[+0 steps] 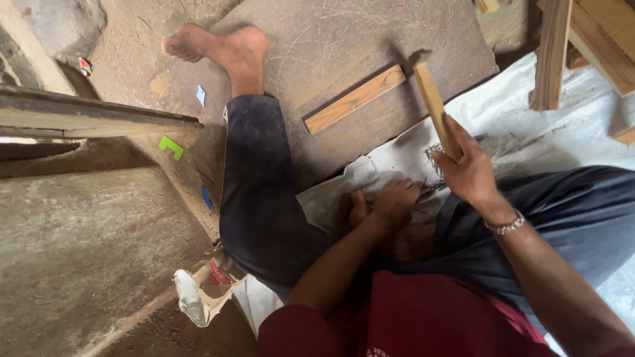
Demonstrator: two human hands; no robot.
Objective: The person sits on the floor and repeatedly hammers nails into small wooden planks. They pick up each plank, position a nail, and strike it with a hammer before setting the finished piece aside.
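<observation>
My right hand (468,168) grips a light wooden stick (434,106) near its lower end; the stick points up and away over the brown board (344,39). My left hand (391,201) is closed down on a pile of small dark nails (433,158) lying on a crumpled white sheet (344,185) between my legs. I cannot tell whether the fingers pinch any nails. A flat wooden strip (355,99) lies on the board just left of the stick, apart from both hands.
My bare foot (221,49) and dark trouser leg (254,185) stretch over the board. Wooden frame pieces (582,46) stand at the top right on white sacking (542,132). A dark plank (92,116) juts in from the left. Torn cardboard (198,297) lies lower left.
</observation>
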